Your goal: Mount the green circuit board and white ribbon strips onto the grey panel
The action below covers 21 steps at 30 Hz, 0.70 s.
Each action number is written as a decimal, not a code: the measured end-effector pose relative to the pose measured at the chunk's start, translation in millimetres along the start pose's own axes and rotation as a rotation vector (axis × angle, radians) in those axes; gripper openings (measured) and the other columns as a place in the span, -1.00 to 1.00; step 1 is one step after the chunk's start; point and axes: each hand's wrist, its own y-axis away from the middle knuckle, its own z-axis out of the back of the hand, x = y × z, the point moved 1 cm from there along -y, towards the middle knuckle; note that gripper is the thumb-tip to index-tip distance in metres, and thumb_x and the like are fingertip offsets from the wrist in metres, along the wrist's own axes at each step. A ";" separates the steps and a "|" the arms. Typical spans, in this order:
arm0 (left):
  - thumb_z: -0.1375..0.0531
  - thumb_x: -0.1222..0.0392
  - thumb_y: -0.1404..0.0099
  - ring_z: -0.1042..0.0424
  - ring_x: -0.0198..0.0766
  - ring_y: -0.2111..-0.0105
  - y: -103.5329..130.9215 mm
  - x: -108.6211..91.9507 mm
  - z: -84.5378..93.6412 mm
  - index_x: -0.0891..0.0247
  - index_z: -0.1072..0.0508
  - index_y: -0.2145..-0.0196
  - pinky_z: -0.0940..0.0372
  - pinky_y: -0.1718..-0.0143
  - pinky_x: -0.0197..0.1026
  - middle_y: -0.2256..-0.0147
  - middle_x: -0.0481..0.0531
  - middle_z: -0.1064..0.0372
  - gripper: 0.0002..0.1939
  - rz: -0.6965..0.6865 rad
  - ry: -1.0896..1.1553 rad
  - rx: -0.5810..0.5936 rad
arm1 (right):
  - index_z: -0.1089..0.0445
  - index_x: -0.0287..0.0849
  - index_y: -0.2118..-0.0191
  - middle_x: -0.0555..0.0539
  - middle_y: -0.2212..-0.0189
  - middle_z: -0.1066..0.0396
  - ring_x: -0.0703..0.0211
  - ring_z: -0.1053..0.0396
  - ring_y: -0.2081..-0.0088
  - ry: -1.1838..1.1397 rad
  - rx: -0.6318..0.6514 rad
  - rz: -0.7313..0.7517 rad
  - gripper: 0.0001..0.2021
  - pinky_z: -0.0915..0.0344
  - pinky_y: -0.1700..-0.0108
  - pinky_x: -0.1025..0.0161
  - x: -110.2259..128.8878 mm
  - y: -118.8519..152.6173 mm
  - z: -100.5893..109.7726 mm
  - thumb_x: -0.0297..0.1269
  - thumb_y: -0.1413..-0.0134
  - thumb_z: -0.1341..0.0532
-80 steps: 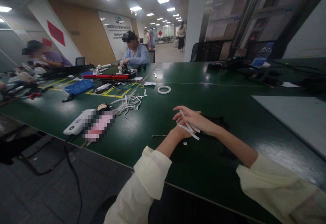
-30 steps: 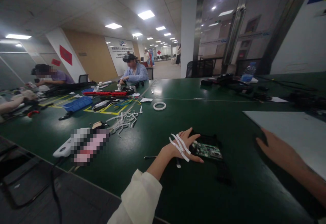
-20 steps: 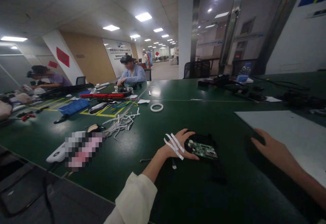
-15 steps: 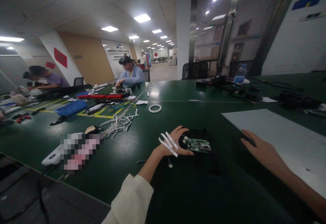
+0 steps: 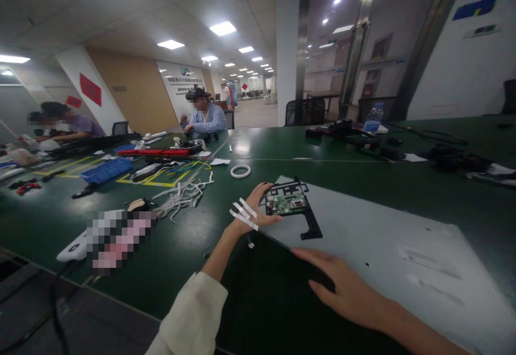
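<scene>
My left hand (image 5: pixel 255 207), with several white strips stuck across its back, is closed on the left side of a green circuit board (image 5: pixel 285 203) in a black plastic frame. The frame's arm extends down over a large pale grey panel (image 5: pixel 363 220). My right hand (image 5: pixel 346 290) is at the panel's near edge, fingers stretched out and thumb spread apart below them. Its fingertips are against or just over that edge; a firm grip is not visible. The forearm covers part of the panel's near side.
A white tape roll (image 5: pixel 241 171) lies beyond my left hand. Loose white strips (image 5: pixel 185 196), a blue tray (image 5: pixel 107 170) and a white device (image 5: pixel 86 239) are to the left. Dark equipment (image 5: pixel 350 134) and a water bottle (image 5: pixel 374 117) stand farther right. A co-worker (image 5: pixel 207 115) sits across the table.
The grey panel has shifted left, and now lies under the board's black frame. My right hand has moved left and nearer with it. My left hand and the board have shifted slightly left.
</scene>
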 end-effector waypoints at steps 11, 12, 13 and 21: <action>-0.33 -0.09 0.10 -0.13 0.03 -0.12 0.2 -7.6 -17.7 0.29 -0.04 -0.16 -0.06 -0.14 0.04 -0.12 0.25 -0.08 -0.05 0.004 0.008 0.055 | -0.23 -0.32 -0.13 -0.16 -0.09 -0.18 0.18 -0.12 -0.12 0.047 0.145 0.604 -0.49 -0.02 -0.19 0.22 32.9 -1.9 -37.1 -0.30 -0.02 -0.10; -0.33 -0.09 0.10 -0.12 0.03 -0.12 0.7 -7.9 -20.1 0.30 -0.03 -0.16 -0.05 -0.14 0.05 -0.13 0.25 -0.07 -0.04 -0.005 0.005 0.064 | -0.23 -0.32 -0.12 -0.16 -0.10 -0.18 0.19 -0.12 -0.12 0.057 0.140 0.608 -0.50 -0.01 -0.19 0.23 31.8 -2.1 -37.6 -0.29 -0.02 -0.10; -0.33 -0.10 0.10 -0.12 0.03 -0.12 1.3 -8.0 -22.6 0.29 -0.03 -0.17 -0.05 -0.15 0.06 -0.13 0.25 -0.07 -0.04 -0.011 -0.001 0.075 | -0.24 -0.32 -0.11 -0.15 -0.10 -0.17 0.20 -0.11 -0.13 0.068 0.137 0.611 -0.51 0.00 -0.20 0.24 31.0 -2.4 -37.8 -0.29 -0.03 -0.09; -0.27 -0.21 0.07 -0.04 0.04 -0.17 11.8 -3.5 -45.7 0.30 0.06 -0.22 -0.02 -0.16 0.06 -0.17 0.28 0.01 0.03 0.012 -0.143 0.270 | -0.28 -0.33 -0.06 -0.14 -0.11 -0.16 0.20 -0.09 -0.13 0.105 0.080 0.660 -0.55 0.04 -0.21 0.25 25.7 -4.2 -45.6 -0.30 -0.04 -0.08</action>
